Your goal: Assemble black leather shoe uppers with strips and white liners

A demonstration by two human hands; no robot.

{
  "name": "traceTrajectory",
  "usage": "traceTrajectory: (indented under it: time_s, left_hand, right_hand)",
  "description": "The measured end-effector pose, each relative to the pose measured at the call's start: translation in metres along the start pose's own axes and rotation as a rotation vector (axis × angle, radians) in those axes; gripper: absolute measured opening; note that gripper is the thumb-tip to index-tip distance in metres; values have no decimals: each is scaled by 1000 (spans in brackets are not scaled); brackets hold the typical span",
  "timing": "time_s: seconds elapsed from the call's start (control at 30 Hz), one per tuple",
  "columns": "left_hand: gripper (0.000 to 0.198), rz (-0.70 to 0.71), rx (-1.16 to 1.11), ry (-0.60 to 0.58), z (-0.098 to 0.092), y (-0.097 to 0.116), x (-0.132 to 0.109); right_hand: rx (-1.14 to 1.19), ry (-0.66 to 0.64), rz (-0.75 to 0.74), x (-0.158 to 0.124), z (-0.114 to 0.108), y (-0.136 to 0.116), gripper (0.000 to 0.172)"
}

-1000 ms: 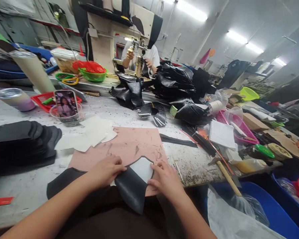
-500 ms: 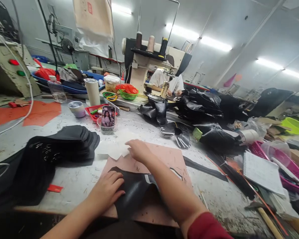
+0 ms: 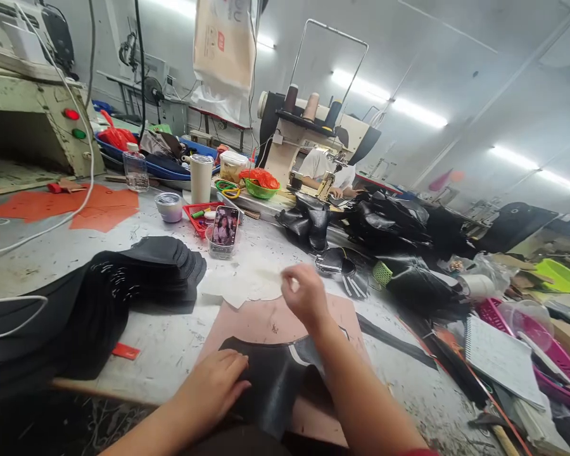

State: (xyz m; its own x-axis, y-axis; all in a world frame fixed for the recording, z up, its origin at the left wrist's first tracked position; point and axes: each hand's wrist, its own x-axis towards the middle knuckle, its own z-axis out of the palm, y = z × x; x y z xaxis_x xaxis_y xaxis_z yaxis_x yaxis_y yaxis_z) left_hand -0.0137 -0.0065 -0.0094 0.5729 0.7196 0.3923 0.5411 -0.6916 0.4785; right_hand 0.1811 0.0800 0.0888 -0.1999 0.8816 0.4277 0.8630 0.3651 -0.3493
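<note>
A black leather piece (image 3: 270, 373) with white strips lies over a pink board (image 3: 251, 320) at the table's front edge. My left hand (image 3: 218, 380) rests on the left part of the leather, its fingers lying flat. Raised above the board's back edge is my right hand (image 3: 305, 292), thumb and forefinger curled together in a ring; whatever they pinch is too small to make out. Just beyond the board lies white paper (image 3: 237, 285).
Stacked black pieces (image 3: 156, 272) are at the left. A phone (image 3: 225, 226) leans in a clear box behind the paper. Black leather heaps (image 3: 384, 218), a notebook (image 3: 501, 358) and a hammer (image 3: 502, 437) lie right. A person sits behind the sewing machine (image 3: 285, 133).
My right hand has lifted off the white paper and moved right, its fingers now curled together. My left hand stays on the leather. The whole view has shifted.
</note>
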Motion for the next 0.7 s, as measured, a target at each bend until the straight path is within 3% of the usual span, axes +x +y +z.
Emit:
traceTrajectory:
  time_s: [0.07,0.17,0.27,0.37,0.5,0.6,0.7]
  left_hand:
    - [12,-160,-183,-19,-9,3,5]
    - [16,-441,-539,81,-23,13,13]
    - [24,-712,-834,206,-31,22,17]
    - [30,-859,-927,274,-33,24,16]
    - [27,-936,-891,116,-34,19,5]
    - [18,-867,-738,-49,-36,15,-3]
    - [15,-751,-466,-123,-39,13,-6]
  right_hand:
    - [425,135,238,-29,-6,-7,8]
    - [918,56,553,-70,7,-23,15]
    - [1106,-1,706,-99,26,-39,32]
    - [1076,-86,705,-116,33,-50,35]
    - [792,-243,593,-126,24,-55,14]
    - [589,-328,531,-129,20,-56,12]
    - [465,-371,521,-129,22,-58,16]
